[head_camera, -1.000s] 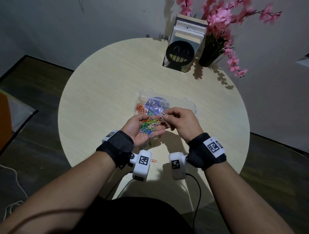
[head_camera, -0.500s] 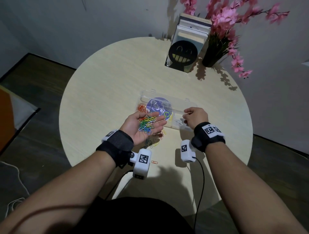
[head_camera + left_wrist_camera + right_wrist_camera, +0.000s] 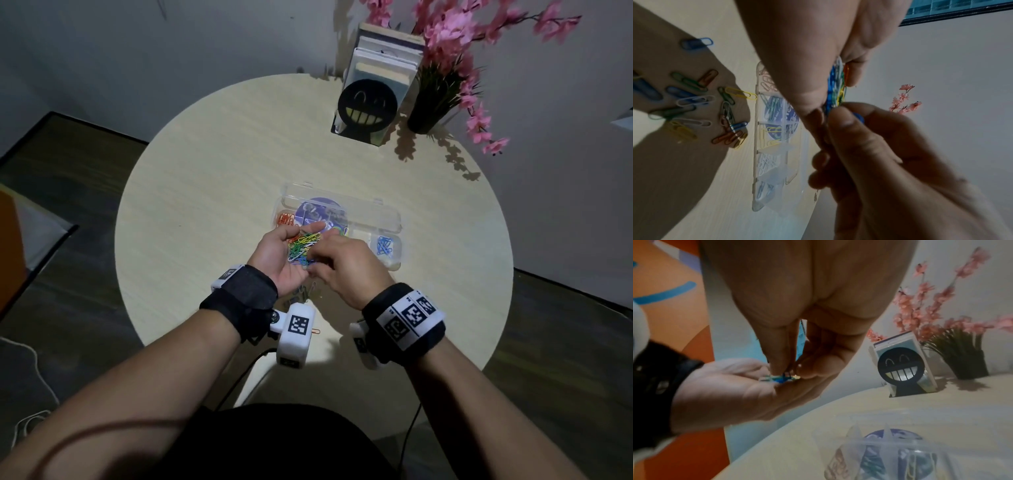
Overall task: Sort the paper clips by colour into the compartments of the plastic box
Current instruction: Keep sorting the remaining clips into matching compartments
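Note:
My left hand [image 3: 274,255] is palm up above the table, its fingers curled round a heap of mixed-colour paper clips [image 3: 303,247]. My right hand [image 3: 342,263] is over that palm. Its fingertips [image 3: 780,368] dip into the heap and pinch a blue clip [image 3: 858,117]. The clear plastic box [image 3: 363,214] lies open just beyond the hands. Orange clips [image 3: 286,219] fill its left end compartment and blue clips [image 3: 385,245] its right end one. The left wrist view shows yellow clips [image 3: 771,129] and white clips [image 3: 764,162] in middle compartments. The hands hide part of the box.
Loose clips [image 3: 694,105] of several colours lie on the round table [image 3: 205,205] beneath my hands. One orange clip [image 3: 315,331] lies near the front edge. A smiley bookend [image 3: 368,106] with books and a vase of pink flowers [image 3: 431,113] stand at the back.
My right hand took a clip from the heap, carried it to the right part of the box, and has come back over the left palm. The left hand stayed put.

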